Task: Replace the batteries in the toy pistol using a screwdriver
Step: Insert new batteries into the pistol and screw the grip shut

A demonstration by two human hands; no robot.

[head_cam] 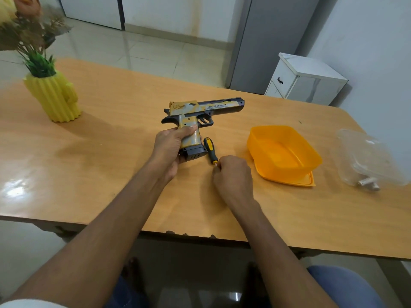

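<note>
A yellow, grey and black toy pistol [201, 110] stands over the middle of the wooden table [111, 134], barrel pointing right. My left hand [170, 150] grips its handle near the black base. A screwdriver [210, 150] with a yellow and black handle lies just right of the pistol's grip. My right hand [232, 174] is curled at the screwdriver's shaft end, fingers closed around the metal tip; the shaft itself is hidden. A clear plastic bag [369, 161] at the far right holds silver batteries [368, 183].
An orange plastic tub [282, 152] sits on its lid right of the screwdriver. A yellow ribbed vase [53, 96] with artificial plants stands at the table's far left. A white cabinet [304, 78] is beyond the table. The table's near edge runs below my forearms.
</note>
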